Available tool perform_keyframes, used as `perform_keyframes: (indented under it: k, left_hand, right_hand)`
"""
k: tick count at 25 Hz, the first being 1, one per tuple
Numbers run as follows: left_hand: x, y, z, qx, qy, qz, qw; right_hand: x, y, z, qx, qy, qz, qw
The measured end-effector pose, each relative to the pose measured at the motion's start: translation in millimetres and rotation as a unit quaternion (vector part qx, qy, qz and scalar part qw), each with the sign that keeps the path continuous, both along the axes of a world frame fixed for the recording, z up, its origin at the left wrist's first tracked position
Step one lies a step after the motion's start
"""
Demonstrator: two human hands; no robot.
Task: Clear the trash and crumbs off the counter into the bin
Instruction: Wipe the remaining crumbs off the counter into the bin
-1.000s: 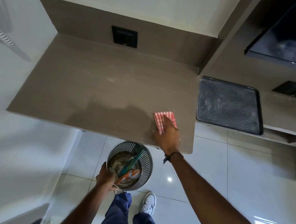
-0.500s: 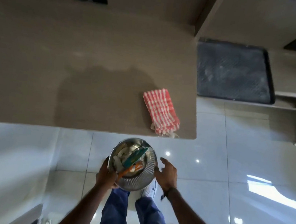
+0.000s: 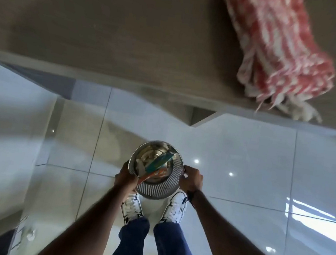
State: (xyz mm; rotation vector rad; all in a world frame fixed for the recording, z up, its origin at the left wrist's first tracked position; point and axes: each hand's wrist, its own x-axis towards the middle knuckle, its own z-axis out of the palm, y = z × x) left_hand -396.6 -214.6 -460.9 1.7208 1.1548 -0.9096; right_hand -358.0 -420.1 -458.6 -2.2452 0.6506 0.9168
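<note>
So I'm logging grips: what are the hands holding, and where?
Both hands, left and right, hold the metal bin by opposite sides of its rim; the cloth lies unheld.

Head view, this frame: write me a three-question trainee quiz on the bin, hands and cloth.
1. True or false: both the left hand and the right hand hold the round perforated metal bin.
2. Where is the red-and-white striped cloth? A) in the bin B) on the brown counter near its edge C) on the floor
3. Fill in: the bin is held above the person's white ____.

Key: 1 true; 2 B; 3 shoes.
</note>
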Motion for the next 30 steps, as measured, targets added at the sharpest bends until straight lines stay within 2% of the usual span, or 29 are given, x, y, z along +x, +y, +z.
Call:
perform_keyframes:
  k: [3, 14, 20, 23, 26, 28, 30]
  left_hand:
    - [-1, 4, -7, -0.025, 0.006, 0.047, 0.999]
    - [-12, 10, -44, -0.126, 0.013, 0.121, 0.984]
    - [-20, 10, -38, -0.153, 0.009, 0.099, 0.983]
    - [-27, 3, 8, -0.073, 0.002, 0.019, 0.997]
    - [-30, -8, 99, -0.020, -0.069, -0.112, 0.991]
    - [-28, -15, 185, -0.048, -0.106, -0.113, 0.987]
    - [-18, -19, 262, -0.090, -0.128, -0.060, 0.986]
  right_hand:
    - [-1, 7, -14, -0.007, 0.002, 0.000, 1.000]
    - [-23, 18, -41, -0.014, 0.005, -0.043, 0.999]
    - [-33, 12, -37, 0.001, 0.057, -0.061, 0.997]
    - [-33, 13, 8, 0.028, 0.092, -0.074, 0.993]
    - [-36, 21, 103, 0.055, 0.030, -0.144, 0.988]
    - [-40, 24, 191, 0.059, -0.005, -0.148, 0.987]
    - [-37, 25, 265, 0.081, -0.057, -0.148, 0.984]
